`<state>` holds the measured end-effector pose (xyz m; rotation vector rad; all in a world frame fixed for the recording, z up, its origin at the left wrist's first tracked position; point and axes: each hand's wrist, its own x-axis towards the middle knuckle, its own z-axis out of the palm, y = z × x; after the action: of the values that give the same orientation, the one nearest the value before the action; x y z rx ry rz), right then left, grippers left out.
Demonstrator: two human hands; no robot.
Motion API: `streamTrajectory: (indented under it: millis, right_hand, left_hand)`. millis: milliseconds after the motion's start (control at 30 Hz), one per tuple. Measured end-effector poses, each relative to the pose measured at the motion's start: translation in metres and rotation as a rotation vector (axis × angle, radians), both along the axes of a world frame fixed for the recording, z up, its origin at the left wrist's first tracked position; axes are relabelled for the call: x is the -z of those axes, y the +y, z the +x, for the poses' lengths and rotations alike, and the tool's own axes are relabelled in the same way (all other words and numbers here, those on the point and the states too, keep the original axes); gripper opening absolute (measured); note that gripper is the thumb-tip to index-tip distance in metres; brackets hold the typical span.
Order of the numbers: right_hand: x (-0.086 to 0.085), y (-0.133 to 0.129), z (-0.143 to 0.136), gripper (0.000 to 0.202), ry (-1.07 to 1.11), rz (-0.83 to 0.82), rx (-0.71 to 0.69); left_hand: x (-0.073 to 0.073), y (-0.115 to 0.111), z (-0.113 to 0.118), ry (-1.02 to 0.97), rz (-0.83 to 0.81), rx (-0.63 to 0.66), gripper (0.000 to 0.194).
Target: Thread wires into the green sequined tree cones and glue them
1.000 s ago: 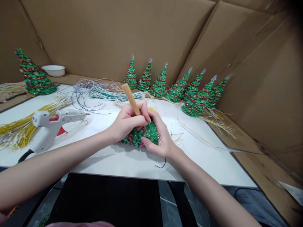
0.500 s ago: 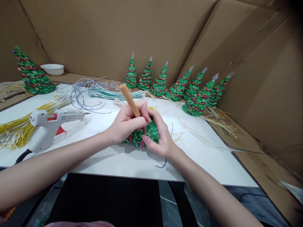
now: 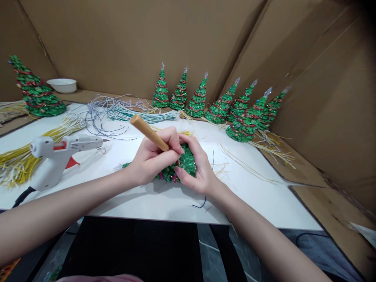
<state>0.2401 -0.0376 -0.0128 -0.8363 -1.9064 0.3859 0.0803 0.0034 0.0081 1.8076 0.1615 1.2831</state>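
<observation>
A green glittery miniature Christmas tree [image 3: 188, 161] lies on its side on the white table [image 3: 141, 205], its tip pointing left. Wrapped around the base end is my right hand [image 3: 198, 166], fingers over the far side and thumb on the near side. My left hand [image 3: 157, 156] is closed on a wooden-handled tool [image 3: 149, 132], with the handle slanting up and left. Its working end points into the tree by my right thumb, hidden by my fingers. Pink and red trim shows on the tree's near side.
A white hot glue gun [image 3: 58, 154] stands left beside yellow wire bundles [image 3: 38, 150]. Green and white wires [image 3: 141, 114] lie behind my hands. Several finished trees [image 3: 196, 98] line the cardboard wall, another tree [image 3: 37, 92] and a white bowl [image 3: 63, 85] are at far left.
The tool's handle has tipped further left and down, and my left hand has turned and lowered slightly. My right hand keeps its hold on the tree.
</observation>
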Motion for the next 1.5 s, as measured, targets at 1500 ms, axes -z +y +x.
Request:
streamTrajectory:
  millis: [1500]
  right_hand:
    - [0.000, 0.000, -0.001, 0.062, 0.026, -0.017, -0.005]
  left_hand:
    - [-0.005, -0.001, -0.003, 0.060, -0.181, 0.096, 0.017]
